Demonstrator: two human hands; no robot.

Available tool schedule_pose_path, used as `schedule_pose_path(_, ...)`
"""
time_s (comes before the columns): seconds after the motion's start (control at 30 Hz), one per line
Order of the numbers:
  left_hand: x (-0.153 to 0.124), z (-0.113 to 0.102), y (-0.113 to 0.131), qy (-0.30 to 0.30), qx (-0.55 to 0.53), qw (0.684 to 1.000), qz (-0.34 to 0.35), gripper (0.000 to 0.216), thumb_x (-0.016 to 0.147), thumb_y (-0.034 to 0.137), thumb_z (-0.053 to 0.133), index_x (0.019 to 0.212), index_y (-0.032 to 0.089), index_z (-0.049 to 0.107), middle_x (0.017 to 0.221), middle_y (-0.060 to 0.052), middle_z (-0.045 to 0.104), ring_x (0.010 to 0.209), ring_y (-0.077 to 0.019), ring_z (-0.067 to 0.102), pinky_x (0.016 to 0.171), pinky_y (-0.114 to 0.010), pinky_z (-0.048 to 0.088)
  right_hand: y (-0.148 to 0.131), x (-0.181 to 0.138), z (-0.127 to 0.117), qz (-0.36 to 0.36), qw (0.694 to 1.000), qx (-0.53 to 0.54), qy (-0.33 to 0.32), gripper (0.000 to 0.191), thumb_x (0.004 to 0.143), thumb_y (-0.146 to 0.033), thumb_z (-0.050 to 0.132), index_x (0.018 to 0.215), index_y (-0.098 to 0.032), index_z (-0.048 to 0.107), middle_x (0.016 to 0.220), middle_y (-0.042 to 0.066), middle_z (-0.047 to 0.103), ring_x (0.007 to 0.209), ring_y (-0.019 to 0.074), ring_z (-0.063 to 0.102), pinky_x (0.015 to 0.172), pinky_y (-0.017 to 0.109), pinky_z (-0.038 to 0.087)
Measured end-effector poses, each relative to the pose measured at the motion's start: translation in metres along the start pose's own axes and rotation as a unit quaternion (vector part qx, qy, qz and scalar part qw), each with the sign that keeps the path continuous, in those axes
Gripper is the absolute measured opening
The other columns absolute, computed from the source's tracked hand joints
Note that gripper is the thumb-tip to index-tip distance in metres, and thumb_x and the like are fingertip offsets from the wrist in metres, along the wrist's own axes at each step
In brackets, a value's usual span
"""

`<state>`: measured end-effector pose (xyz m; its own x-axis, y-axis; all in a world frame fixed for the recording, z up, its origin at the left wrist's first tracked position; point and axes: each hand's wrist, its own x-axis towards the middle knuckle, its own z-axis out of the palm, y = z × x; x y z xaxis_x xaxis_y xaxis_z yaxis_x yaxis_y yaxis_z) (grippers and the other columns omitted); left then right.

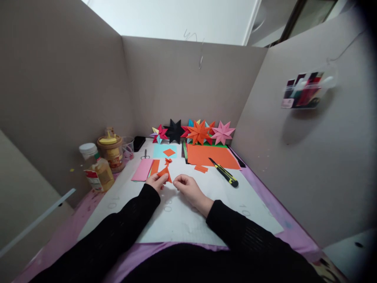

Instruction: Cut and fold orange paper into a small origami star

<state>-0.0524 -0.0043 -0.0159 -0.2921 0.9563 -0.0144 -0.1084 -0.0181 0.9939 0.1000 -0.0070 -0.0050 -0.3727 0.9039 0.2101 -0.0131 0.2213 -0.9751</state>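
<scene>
My left hand (156, 181) pinches a small folded piece of orange paper (168, 175), which ends in a pointed tip. Just to its right, my right hand (190, 189) is closed with the fingers curled together. A small gap separates its fingertips from the folded paper, and nothing shows between them. Beyond the hands lie small folded orange pieces (168, 161). An orange paper diamond (169, 152) rests on a light blue sheet (157, 149). Orange strips (155, 167) and a pink paper stack (142, 169) are beside my left hand.
A yellow-black utility knife (224, 173) lies right, near orange sheets (212, 156) and orange scraps (201, 168). Scissors (145, 155) are at back left. Paper stars (199, 132) lean against the rear panel. A bottle (100, 173) and a lidded jar (111, 151) stand left.
</scene>
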Motion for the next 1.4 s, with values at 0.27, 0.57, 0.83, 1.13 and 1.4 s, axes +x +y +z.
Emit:
schedule_pose_path(0.27, -0.013, 0.006, 0.005, -0.018, 0.074, 0.996, 0.043, 0.033, 0.059, 0.045, 0.066, 0.054, 0.014, 0.055, 0.038, 0.006, 0.043, 0.033, -0.0050, 0.033, 0.035, -0.019, 0.024, 0.000, 0.001, 0.001, 0.001, 1.000, -0.013, -0.005, 0.018, 0.071, -0.031, 0.057, 0.064, -0.015, 0.054, 0.059, -0.003, 0.048, 0.055, 0.0095, 0.041, 0.055, 0.022, 0.034)
schedule_pose_path(0.57, 0.000, -0.007, 0.006, 0.044, 0.089, 0.995, 0.018, 0.036, 0.058, 0.049, 0.065, 0.054, 0.014, 0.057, 0.041, 0.005, 0.046, 0.035, -0.0053, 0.035, 0.037, -0.020, 0.028, 0.005, 0.003, -0.006, 0.019, 0.999, -0.015, 0.022, 0.017, 0.068, -0.030, 0.058, 0.060, -0.016, 0.051, 0.055, -0.004, 0.044, 0.051, 0.0085, 0.037, 0.050, 0.021, 0.031)
schedule_pose_path(0.83, -0.007, 0.001, 0.003, -0.058, 0.058, 0.997, 0.009, 0.038, 0.055, 0.051, 0.068, 0.057, 0.015, 0.055, 0.044, 0.005, 0.047, 0.035, -0.0054, 0.036, 0.034, -0.019, 0.026, 0.004, 0.003, -0.004, 0.003, 1.000, -0.009, 0.025, 0.017, 0.072, -0.030, 0.056, 0.063, -0.016, 0.053, 0.053, -0.004, 0.046, 0.050, 0.0089, 0.038, 0.050, 0.022, 0.032)
schedule_pose_path(1.13, -0.011, 0.004, -0.008, -0.061, 0.115, 0.991, 0.041, 0.035, 0.055, 0.043, 0.069, 0.045, 0.016, 0.048, 0.039, 0.004, 0.044, 0.038, -0.0068, 0.037, 0.039, -0.020, 0.026, -0.005, 0.001, 0.001, 0.005, 1.000, 0.015, 0.018, 0.018, 0.071, -0.031, 0.058, 0.063, -0.017, 0.053, 0.055, -0.004, 0.047, 0.052, 0.0103, 0.041, 0.051, 0.023, 0.033)
schedule_pose_path(1.4, -0.015, 0.006, -0.004, -0.084, 0.151, 0.985, 0.030, 0.033, 0.055, 0.036, 0.066, 0.044, 0.017, 0.041, 0.038, 0.006, 0.039, 0.036, -0.0047, 0.030, 0.037, -0.019, 0.022, -0.005, 0.010, -0.008, 0.006, 0.996, 0.017, 0.091, 0.017, 0.069, -0.028, 0.058, 0.060, -0.016, 0.051, 0.050, -0.005, 0.043, 0.047, 0.0085, 0.036, 0.046, 0.022, 0.028)
